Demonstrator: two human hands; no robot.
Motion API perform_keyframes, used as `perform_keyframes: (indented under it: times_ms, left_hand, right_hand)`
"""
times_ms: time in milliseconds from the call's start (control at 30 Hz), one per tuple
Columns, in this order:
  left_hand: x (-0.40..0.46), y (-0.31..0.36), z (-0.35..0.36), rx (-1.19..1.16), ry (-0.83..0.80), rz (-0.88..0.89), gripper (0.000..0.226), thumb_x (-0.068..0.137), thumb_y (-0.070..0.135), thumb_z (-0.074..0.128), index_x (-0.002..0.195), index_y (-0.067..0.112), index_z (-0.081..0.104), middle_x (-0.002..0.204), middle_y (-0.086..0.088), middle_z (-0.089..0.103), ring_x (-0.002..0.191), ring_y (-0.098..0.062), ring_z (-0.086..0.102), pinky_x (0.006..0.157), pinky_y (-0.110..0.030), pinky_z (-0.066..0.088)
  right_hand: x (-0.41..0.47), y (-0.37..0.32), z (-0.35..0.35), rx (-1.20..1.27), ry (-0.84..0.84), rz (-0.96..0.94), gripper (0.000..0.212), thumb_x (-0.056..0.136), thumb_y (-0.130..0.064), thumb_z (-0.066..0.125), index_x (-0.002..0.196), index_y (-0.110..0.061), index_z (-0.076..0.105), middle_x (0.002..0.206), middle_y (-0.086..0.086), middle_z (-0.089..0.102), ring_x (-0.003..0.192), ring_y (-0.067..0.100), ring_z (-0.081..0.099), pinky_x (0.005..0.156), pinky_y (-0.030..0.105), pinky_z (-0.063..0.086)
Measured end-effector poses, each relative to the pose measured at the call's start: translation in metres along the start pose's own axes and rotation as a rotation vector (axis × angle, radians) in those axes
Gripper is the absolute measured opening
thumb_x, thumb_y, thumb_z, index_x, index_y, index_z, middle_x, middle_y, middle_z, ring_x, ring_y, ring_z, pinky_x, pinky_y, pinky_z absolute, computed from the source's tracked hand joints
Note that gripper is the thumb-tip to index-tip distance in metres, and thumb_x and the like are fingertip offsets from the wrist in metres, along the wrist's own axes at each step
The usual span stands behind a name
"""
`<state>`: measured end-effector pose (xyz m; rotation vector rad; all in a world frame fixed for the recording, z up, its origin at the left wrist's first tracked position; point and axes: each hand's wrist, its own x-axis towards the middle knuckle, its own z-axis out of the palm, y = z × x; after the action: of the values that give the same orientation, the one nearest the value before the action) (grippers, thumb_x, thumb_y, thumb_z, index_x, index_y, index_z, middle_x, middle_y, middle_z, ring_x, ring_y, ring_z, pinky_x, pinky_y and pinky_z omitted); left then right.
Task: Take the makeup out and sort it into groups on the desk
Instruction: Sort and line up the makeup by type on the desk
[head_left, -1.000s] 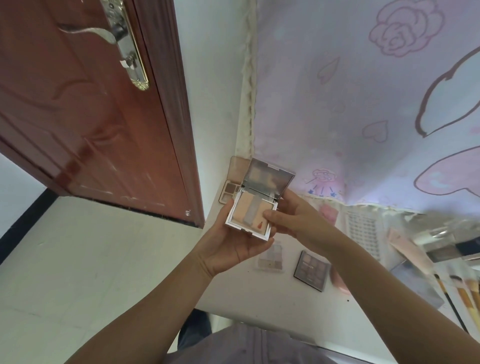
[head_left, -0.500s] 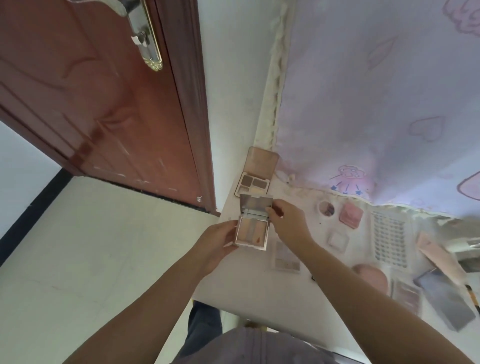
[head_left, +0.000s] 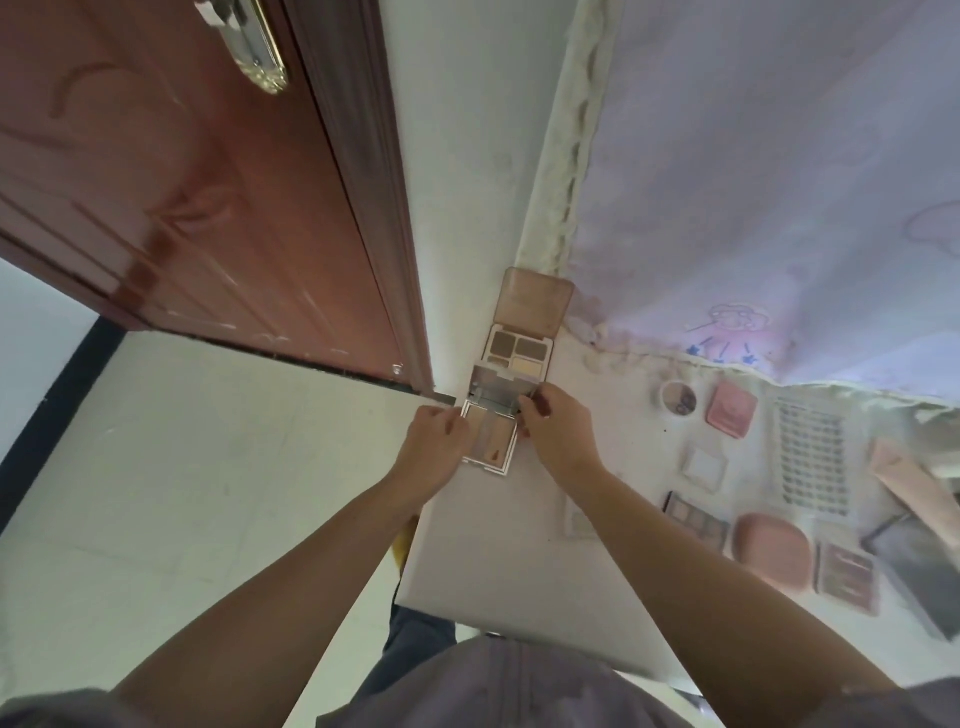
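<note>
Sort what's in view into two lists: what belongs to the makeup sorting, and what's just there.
Part of the job:
left hand and right hand, both holding the open white palette
brown palette, open behind it
pink compact
lash tray
desk

Just there:
door
curtain

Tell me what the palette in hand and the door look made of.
Held palette: likely glossy hard plastic with a silvery, mirror-like lid, judging by its crisp white rim; pans look like matte pressed powder. Door: reddish-brown wood or wood-look veneer, semi-gloss, showing grain-like panels and sheen.
</note>
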<state>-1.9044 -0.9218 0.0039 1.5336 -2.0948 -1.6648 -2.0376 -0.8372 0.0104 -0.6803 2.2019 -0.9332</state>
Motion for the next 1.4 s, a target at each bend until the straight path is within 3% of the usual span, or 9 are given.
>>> perform_keyframes:
  times_ms: [100,167,267,400,500,667,867,1167,1400]
  left_hand:
    - [-0.005,0.004,-0.001,0.077,-0.022,-0.008,0.029,0.095,0.015,0.037,0.069,0.014,0.051,0.085,-0.009,0.048,0.067,-0.017,0.046,0.059,-0.026,0.034]
    - [-0.019,0.006,-0.001,0.203,0.047,0.044,0.023,0.097,0.018,0.039,0.108,0.012,0.059,0.112,-0.009,0.051,0.097,-0.021,0.051,0.081,-0.029,0.041]
    - [-0.056,0.009,0.009,0.247,0.194,0.371,0.024,0.096,0.011,0.043,0.116,0.012,0.056,0.106,0.004,0.052,0.098,-0.012,0.049,0.081,-0.020,0.039]
    - [-0.083,0.010,0.056,0.335,-0.216,0.384,0.033,0.098,0.013,0.040,0.129,0.013,0.052,0.112,0.002,0.056,0.102,-0.012,0.053,0.083,-0.009,0.035]
    - [-0.085,0.020,0.085,0.287,-0.263,0.188,0.037,0.099,0.012,0.037,0.134,0.008,0.047,0.126,-0.012,0.053,0.116,-0.022,0.051,0.095,-0.020,0.034]
    - [-0.085,0.028,0.091,-0.100,-0.236,-0.066,0.035,0.100,0.016,0.036,0.130,0.009,0.052,0.129,-0.013,0.056,0.113,-0.024,0.055,0.101,-0.033,0.042]
    - [-0.109,0.048,0.077,-0.878,-0.607,-0.259,0.053,0.097,0.049,0.032,0.127,0.012,0.057,0.122,-0.017,0.061,0.104,-0.026,0.059,0.094,-0.039,0.049]
    - [-0.128,0.051,0.075,-1.057,-0.610,-0.323,0.054,0.088,0.051,0.043,0.109,0.010,0.071,0.110,-0.022,0.063,0.095,-0.030,0.062,0.088,-0.039,0.052]
    - [-0.140,0.036,0.068,-1.142,-0.613,-0.379,0.055,0.085,0.050,0.045,0.117,0.011,0.067,0.117,-0.025,0.061,0.098,-0.034,0.064,0.082,-0.042,0.057]
  right_hand:
    - [-0.004,0.000,-0.017,0.094,-0.061,0.010,0.025,0.093,-0.014,0.055,0.117,-0.013,0.059,0.101,0.004,0.068,0.086,0.019,0.065,0.071,0.023,0.055]
    - [-0.010,0.006,-0.041,0.088,-0.048,-0.033,0.023,0.094,-0.013,0.052,0.114,-0.016,0.061,0.099,0.001,0.068,0.081,0.013,0.064,0.065,0.016,0.052]
    - [-0.023,0.031,-0.080,-0.280,-0.127,-0.151,0.018,0.092,-0.017,0.053,0.107,-0.017,0.063,0.103,-0.003,0.063,0.089,0.012,0.058,0.078,0.022,0.044]
    - [-0.049,0.072,-0.090,-0.805,-0.482,-0.339,0.054,0.082,-0.042,0.056,0.128,-0.013,0.048,0.145,0.008,0.035,0.133,0.027,0.035,0.110,0.035,0.031]
    - [-0.067,0.085,-0.087,-0.907,-0.382,-0.502,0.052,0.087,-0.038,0.058,0.131,-0.014,0.043,0.153,0.007,0.023,0.140,0.025,0.025,0.114,0.033,0.020]
    - [-0.081,0.083,-0.090,-0.652,-0.316,-0.471,0.046,0.084,-0.032,0.063,0.123,-0.014,0.049,0.142,0.005,0.035,0.131,0.024,0.032,0.103,0.026,0.030]
    - [-0.107,0.052,-0.112,-0.257,-0.208,-0.535,0.051,0.073,-0.050,0.060,0.116,-0.024,0.050,0.129,-0.006,0.042,0.120,0.014,0.041,0.100,0.026,0.037]
    - [-0.104,0.023,-0.157,0.143,-0.446,-0.232,0.020,0.091,-0.029,0.060,0.111,-0.023,0.060,0.109,-0.010,0.066,0.105,0.005,0.062,0.093,0.028,0.051]
    - [-0.094,0.018,-0.152,0.425,-0.466,0.005,0.042,0.098,-0.041,0.039,0.107,-0.008,0.063,0.101,0.009,0.073,0.094,0.024,0.070,0.079,0.034,0.056]
